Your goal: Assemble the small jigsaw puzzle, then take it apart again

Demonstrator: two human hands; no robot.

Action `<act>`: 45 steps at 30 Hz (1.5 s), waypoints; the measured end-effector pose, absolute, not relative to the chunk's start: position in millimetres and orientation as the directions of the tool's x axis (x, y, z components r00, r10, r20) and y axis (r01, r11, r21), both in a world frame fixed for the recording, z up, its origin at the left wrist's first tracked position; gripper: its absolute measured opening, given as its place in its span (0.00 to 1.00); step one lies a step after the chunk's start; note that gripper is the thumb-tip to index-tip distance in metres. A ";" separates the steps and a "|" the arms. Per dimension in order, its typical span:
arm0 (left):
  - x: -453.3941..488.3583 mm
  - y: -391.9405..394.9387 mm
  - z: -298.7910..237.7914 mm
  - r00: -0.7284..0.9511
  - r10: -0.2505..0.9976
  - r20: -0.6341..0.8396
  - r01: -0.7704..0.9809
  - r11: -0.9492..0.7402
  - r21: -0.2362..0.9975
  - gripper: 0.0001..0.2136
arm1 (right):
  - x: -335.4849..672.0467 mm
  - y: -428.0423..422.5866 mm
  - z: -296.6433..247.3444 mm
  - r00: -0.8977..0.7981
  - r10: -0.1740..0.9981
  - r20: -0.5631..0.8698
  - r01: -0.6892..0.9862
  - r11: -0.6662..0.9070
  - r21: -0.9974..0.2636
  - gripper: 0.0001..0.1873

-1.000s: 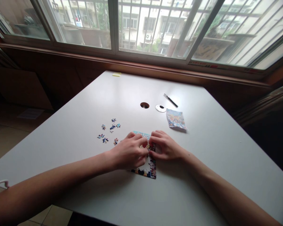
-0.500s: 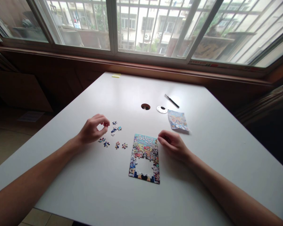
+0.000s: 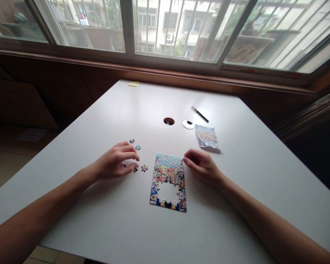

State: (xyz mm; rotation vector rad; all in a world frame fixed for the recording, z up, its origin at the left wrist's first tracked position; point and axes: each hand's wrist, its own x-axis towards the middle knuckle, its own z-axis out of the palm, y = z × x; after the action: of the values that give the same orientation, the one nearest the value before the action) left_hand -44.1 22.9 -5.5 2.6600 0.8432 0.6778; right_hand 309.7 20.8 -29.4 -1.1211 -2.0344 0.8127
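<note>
A partly assembled jigsaw puzzle (image 3: 169, 170) in a flat rectangular frame lies on the white table, with a gap in its lower middle. My right hand (image 3: 202, 165) rests at its upper right corner, fingers curled and thumb and index fingertip closed at the edge. Left of the puzzle, my left hand (image 3: 117, 161) hovers low over loose pieces, thumb and fingers apart, nothing visible between them. A multicoloured puzzle piece (image 3: 144, 168) sits just right of its thumb. Beyond the fingers lie a light blue piece (image 3: 138, 147) and a dark piece (image 3: 132, 141). Other pieces are partly hidden under the hand.
A creased picture sheet (image 3: 207, 137) lies beyond my right hand. Behind it are a black pen (image 3: 200, 114) and a round metal cover (image 3: 188, 124). A cable hole (image 3: 169, 121) opens in the table (image 3: 112, 223). Yellow tape (image 3: 133, 84) marks the far edge, below a barred window.
My left hand has moved right over the loose pieces, its thumb and fingers spreading from a near pinch. My right hand stays at the puzzle's corner. The view has shifted slightly.
</note>
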 end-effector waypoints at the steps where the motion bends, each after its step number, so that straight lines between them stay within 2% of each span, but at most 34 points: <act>1: -43.7 23.2 -6.3 0.725 0.597 0.343 0.472 -0.794 0.384 0.05 | 309.6 20.6 -29.5 -0.412 0.876 0.249 0.460 0.436 -0.773 0.09; 18: -42.3 24.9 -12.0 0.738 0.590 0.327 0.464 -0.796 0.389 0.07 | 309.0 20.1 -28.6 -0.414 0.880 0.231 0.480 0.427 -0.766 0.10; 37: -48.0 27.8 -13.4 0.631 0.686 0.363 0.568 -0.727 0.385 0.08 | 310.7 19.3 -29.9 -0.425 0.878 0.220 0.492 0.428 -0.758 0.09; 45: -46.0 23.9 -9.8 0.683 0.662 0.310 0.541 -0.743 0.394 0.07 | 309.1 19.4 -30.2 -0.428 0.877 0.217 0.489 0.427 -0.760 0.10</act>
State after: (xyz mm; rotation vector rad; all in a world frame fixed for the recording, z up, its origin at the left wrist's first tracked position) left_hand -46.0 23.9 -9.8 2.6254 0.9600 0.6388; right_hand 309.1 19.4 -30.2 -1.1485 -2.0736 0.8233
